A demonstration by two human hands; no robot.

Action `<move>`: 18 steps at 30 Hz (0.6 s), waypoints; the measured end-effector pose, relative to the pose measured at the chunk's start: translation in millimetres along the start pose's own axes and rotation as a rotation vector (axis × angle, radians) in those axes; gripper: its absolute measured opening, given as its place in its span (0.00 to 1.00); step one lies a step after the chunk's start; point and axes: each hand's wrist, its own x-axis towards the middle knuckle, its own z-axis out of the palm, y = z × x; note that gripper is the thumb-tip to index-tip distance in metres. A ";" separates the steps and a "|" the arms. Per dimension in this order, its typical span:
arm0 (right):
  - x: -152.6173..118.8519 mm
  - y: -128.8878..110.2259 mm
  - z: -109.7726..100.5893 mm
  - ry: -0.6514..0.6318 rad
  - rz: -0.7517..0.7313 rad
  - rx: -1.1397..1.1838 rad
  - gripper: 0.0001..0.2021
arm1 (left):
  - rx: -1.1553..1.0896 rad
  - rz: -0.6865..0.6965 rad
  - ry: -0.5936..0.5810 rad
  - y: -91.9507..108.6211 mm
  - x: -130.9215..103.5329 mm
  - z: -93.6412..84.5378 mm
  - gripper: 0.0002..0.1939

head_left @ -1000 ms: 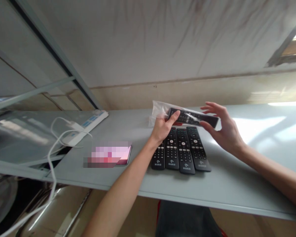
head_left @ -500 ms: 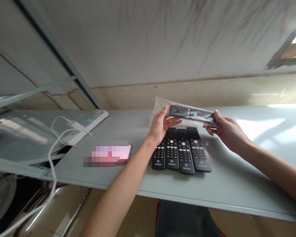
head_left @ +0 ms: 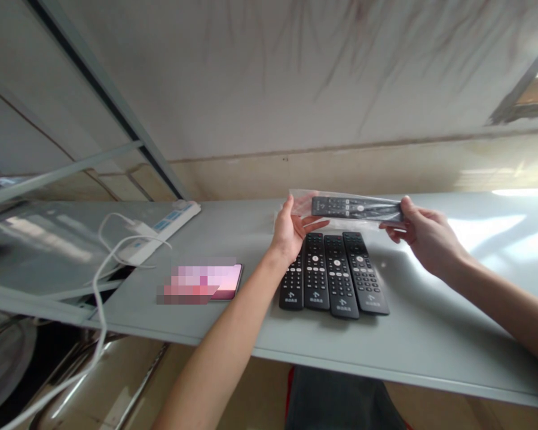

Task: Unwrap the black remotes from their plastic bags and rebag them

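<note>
A black remote control (head_left: 338, 207) lies inside a clear plastic bag (head_left: 301, 203), held up level above the table. My right hand (head_left: 424, 230) pinches the bagged remote at its right end, thumb on top. At the bag's left end is my left hand (head_left: 291, 230), its thumb raised and its fingers apart, some of them behind or under the plastic. Below the bag, several black remotes lie side by side on the table, among them one at the right (head_left: 366, 275) and one at the left (head_left: 292, 289).
A phone (head_left: 226, 282) with a lit, partly pixelated screen lies on the grey table (head_left: 260, 334) left of the remotes. Farther left are a white power strip (head_left: 161, 233) and a white cable (head_left: 99, 304). A wall (head_left: 269, 173) runs behind the table.
The bagged remote has shifted slightly right and turned more level with my right hand. My left thumb has lifted, and the fingers of my left hand have spread at the bag's left end.
</note>
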 end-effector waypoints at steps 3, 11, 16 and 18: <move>-0.2 -4.8 1.1 0.065 -0.050 -0.014 0.23 | 0.002 -0.016 0.006 1.6 0.1 -0.3 0.25; -1.6 -11.1 3.6 0.173 -0.205 -0.077 0.22 | 0.070 -0.062 -0.020 -1.8 2.2 0.6 0.27; -1.4 -20.4 2.2 0.130 -0.291 -0.167 0.22 | 0.081 -0.002 -0.061 -4.5 0.3 2.4 0.21; -0.8 -28.1 2.8 0.118 -0.322 -0.225 0.23 | 0.058 0.011 -0.052 -6.7 1.1 1.1 0.18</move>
